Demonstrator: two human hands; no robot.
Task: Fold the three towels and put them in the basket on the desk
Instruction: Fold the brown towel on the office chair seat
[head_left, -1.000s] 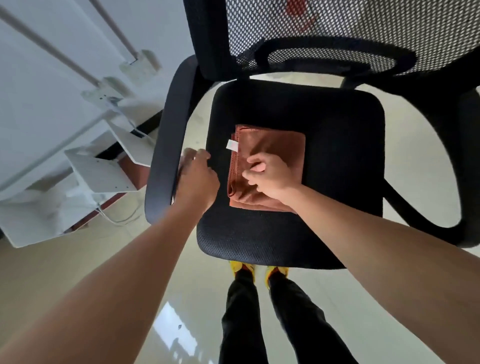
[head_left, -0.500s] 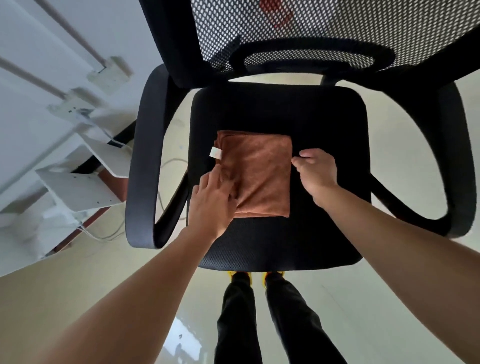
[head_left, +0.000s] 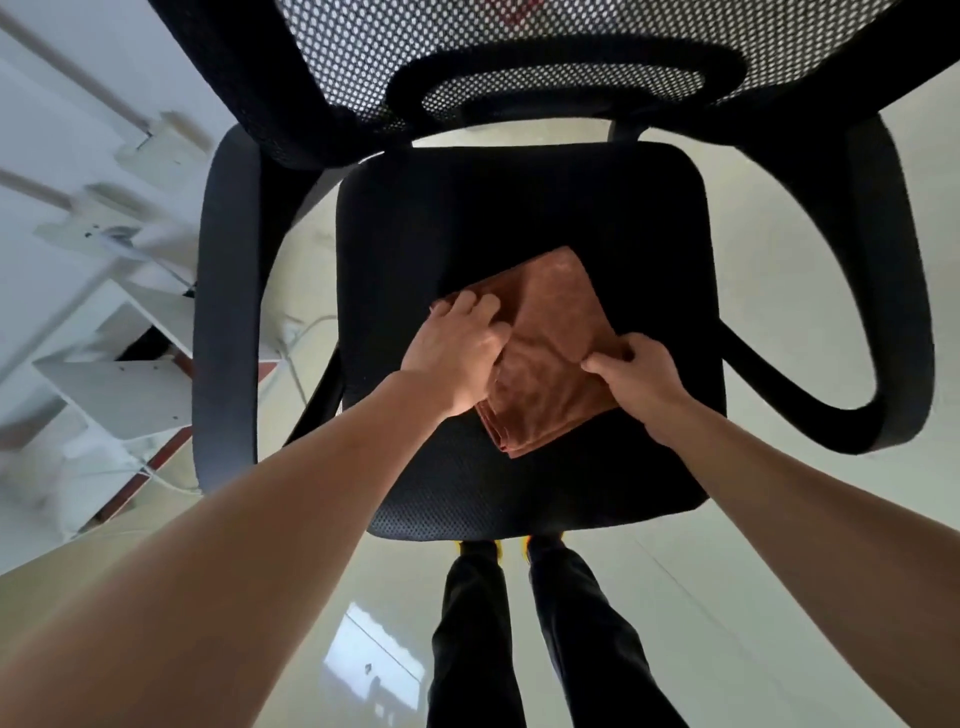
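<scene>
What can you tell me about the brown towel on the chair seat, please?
The brown towel looks like soft, plush cloth in a rust colour. It is folded into a compact, roughly square pad, with stacked layers showing along its near-left edge. It lies flat on the black mesh chair seat, turned at an angle so one corner points toward the backrest. The left hand presses on its left part, and the right hand pinches its right edge. No label is visible on it.
</scene>
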